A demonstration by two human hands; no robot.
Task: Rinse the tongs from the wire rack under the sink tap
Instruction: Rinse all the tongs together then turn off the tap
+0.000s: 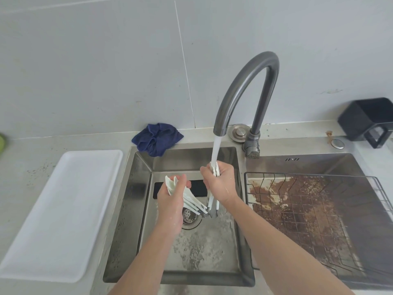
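Observation:
My right hand (pixel 220 185) grips a pair of white tongs (pixel 213 202) upright over the left sink basin (pixel 191 241). Their top end sits directly in the water stream falling from the grey curved tap (pixel 244 88), and their metal lower end hangs near the drain. My left hand (pixel 171 199) holds a second bunch of white utensils (pixel 191 200), whose flat heads stick up above my fingers and whose handles point down to the right. The wire rack (pixel 319 209) rests in the right basin with nothing visible on it.
A white tray (pixel 61 209) lies on the counter left of the sink. A crumpled blue cloth (pixel 157 138) sits on the sink's back rim. A black container (pixel 368 121) stands at the back right. The right basin under the rack is stained brown.

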